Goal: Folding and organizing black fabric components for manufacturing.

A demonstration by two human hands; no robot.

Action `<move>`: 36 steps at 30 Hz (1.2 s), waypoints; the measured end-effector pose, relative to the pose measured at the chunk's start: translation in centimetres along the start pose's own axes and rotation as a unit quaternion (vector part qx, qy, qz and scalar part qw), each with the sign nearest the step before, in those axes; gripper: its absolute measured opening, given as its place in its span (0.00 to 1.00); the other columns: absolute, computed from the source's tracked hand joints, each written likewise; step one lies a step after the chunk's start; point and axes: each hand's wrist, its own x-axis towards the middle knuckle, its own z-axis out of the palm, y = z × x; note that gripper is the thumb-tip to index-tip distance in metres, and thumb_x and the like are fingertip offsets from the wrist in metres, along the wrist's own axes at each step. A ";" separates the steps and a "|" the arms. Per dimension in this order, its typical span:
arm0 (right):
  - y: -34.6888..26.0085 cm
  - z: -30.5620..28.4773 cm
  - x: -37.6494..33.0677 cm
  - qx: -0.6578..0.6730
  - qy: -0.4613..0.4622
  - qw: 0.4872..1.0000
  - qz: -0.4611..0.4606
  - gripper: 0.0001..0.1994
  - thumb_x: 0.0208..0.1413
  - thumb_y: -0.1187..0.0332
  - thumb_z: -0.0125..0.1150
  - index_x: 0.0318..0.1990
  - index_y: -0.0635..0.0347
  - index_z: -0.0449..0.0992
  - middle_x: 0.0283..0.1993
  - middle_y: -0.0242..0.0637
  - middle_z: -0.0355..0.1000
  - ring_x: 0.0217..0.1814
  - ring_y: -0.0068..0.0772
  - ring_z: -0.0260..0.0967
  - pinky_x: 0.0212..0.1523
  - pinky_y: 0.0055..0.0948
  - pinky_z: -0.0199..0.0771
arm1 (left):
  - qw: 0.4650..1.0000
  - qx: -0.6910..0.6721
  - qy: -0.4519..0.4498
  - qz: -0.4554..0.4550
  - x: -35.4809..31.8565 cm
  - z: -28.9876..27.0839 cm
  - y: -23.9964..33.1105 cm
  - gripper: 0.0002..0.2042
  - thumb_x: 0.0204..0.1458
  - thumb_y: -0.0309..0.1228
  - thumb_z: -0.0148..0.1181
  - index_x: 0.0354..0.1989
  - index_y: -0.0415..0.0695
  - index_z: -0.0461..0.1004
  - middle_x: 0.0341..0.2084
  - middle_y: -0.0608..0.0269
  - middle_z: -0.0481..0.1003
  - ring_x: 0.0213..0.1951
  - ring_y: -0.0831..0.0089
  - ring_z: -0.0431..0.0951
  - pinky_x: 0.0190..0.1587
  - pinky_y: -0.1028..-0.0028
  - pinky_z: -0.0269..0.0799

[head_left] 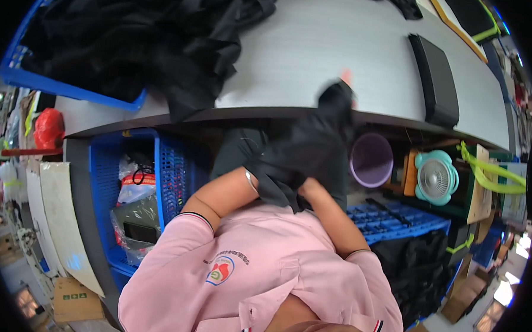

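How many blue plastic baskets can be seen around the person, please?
3: the upper-left basket, heaped with black fabric; the lower-left basket, holding plastic bags; and the right basket. More may be hidden.

A textile workshop is showing here. A long, smooth grey worktable is serving as the bench, and a heap of crumpled black fabric is spilling from a blue plastic basket onto its left part. A person in a pink collared shirt is handling a loose piece of black cloth at the worktable's near edge. A perforated blue plastic crate is holding plastic-wrapped items below the worktable's left part, and a brown cardboard box is standing off its near left side.
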 end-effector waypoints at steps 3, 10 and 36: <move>-10.0 -2.0 -3.4 -0.187 0.072 0.947 -0.253 0.11 0.65 0.70 0.52 0.49 0.65 0.75 0.43 0.36 0.77 0.45 0.30 0.74 0.46 0.27 0.73 | 0.992 -0.118 0.008 -0.040 0.3 -0.2 1.7 0.36 0.55 0.15 0.52 0.71 0.43 0.44 0.73 0.56 0.45 0.72 0.57 0.51 0.65 0.61 0.66; -20.9 1.5 -9.8 -0.380 0.223 0.776 -0.452 0.08 0.64 0.70 0.55 0.44 0.66 0.76 0.48 0.38 0.73 0.52 0.26 0.69 0.54 0.23 0.65 | 0.972 0.135 -0.182 -0.069 -1.8 -2.9 1.8 0.30 0.63 0.26 0.54 0.71 0.41 0.49 0.71 0.56 0.50 0.70 0.59 0.58 0.66 0.63 0.63; -21.6 0.5 -10.8 -0.006 0.001 0.942 -0.335 0.05 0.51 0.76 0.67 0.31 0.72 0.80 0.39 0.34 0.74 0.44 0.22 0.67 0.52 0.28 0.66 | 0.953 0.236 -0.191 0.018 -5.3 -11.3 2.8 0.18 0.62 0.31 0.56 0.60 0.40 0.68 0.56 0.58 0.71 0.56 0.67 0.73 0.58 0.70 0.70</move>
